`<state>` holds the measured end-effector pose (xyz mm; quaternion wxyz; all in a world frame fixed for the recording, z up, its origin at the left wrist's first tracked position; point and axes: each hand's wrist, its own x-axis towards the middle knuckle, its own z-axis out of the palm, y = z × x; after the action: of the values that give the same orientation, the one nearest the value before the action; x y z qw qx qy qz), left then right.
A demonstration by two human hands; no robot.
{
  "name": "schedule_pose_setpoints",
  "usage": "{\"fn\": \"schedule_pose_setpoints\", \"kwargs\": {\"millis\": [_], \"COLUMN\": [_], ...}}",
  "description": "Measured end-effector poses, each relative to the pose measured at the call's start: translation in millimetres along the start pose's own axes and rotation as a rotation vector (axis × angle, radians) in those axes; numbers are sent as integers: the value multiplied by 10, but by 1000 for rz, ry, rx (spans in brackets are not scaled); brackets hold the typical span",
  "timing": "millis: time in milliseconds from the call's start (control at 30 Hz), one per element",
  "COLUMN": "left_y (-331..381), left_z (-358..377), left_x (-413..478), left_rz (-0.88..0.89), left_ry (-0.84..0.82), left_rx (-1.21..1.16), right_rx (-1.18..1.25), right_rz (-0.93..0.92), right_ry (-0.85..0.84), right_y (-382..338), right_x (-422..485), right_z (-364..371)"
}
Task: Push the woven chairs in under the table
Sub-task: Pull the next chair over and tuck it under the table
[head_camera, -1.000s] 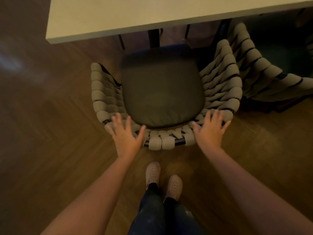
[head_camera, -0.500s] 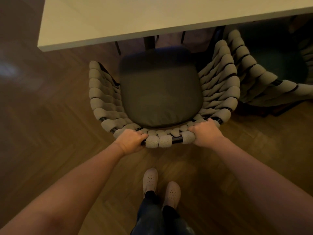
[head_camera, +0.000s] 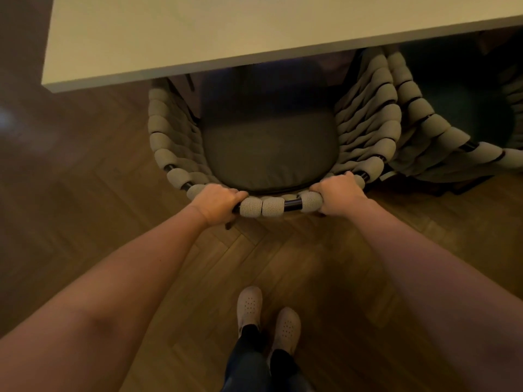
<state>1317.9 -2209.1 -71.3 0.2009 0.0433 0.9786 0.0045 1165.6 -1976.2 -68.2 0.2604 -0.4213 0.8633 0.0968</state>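
**Inspector:** How is the grip recorded?

**Recorder:** The left hand (head_camera: 218, 203) is found curled over the back rail (head_camera: 261, 207) of the woven chair (head_camera: 160, 131), at about 7 o'clock on its rim. The right hand (head_camera: 336, 195) is clamped on the same rail at about 5 o'clock. Both sets of fingers are wrapped over the top. Between the hands, knitted wraps and a short bare stretch of dark tube (head_camera: 291, 205) are noted.

**Inspector:** Where is the chair placed?

**Recorder:** It is seen at 12 o'clock from the person, its open front turned to the table (head_camera: 226, 32). The forward part of the dark seat cushion (head_camera: 268, 154) is shadowed beneath the tabletop. The rear part and the back rail are left outside the edge. The front ends of both woven arms are met by that edge.

**Inspector:** What is logged around it?

**Recorder:** A second woven chair (head_camera: 424, 131) is noted at 3 o'clock of the first, its seat partly under the table. Whether the two sides touch cannot be determined. A herringbone wood floor (head_camera: 85, 193) is recorded beneath. At 6 o'clock, pale perforated shoes (head_camera: 249, 306) and dark trousers (head_camera: 246, 360) are seen, well apart from the rail.
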Motion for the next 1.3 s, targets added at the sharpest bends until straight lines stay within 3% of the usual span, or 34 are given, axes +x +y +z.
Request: {"fn": "schedule_pose_setpoints", "kwargs": {"millis": [267, 500, 700, 800, 967, 1100, 1300], "left_y": [-22, 81, 156, 107, -172, -713, -1886], "left_z": [54, 23, 44, 79, 201, 359, 445], "left_x": [55, 50, -204, -488, -1077, -1643, -2382], "left_rz": [25, -112, -148, -174, -310, -517, -684], "left_ry": [32, -25, -4, 110, 234, 194, 153], "left_rx": [-19, -37, -105, -165, -221, -246, -264], "right_rx": [-8, -52, -74, -27, 179, 116, -26], "right_rz": [-8, 51, 137, 127, -11, -198, -289], "right_ry": [12, -9, -194, -268, -139, 11, 57], "right_y": [35, -14, -139, -342, -1142, -2160, -3653], "right_x": [51, 48, -27, -17, 108, 233, 747], "right_z": [-16, -56, -199, -308, -613, -893, -1329]}}
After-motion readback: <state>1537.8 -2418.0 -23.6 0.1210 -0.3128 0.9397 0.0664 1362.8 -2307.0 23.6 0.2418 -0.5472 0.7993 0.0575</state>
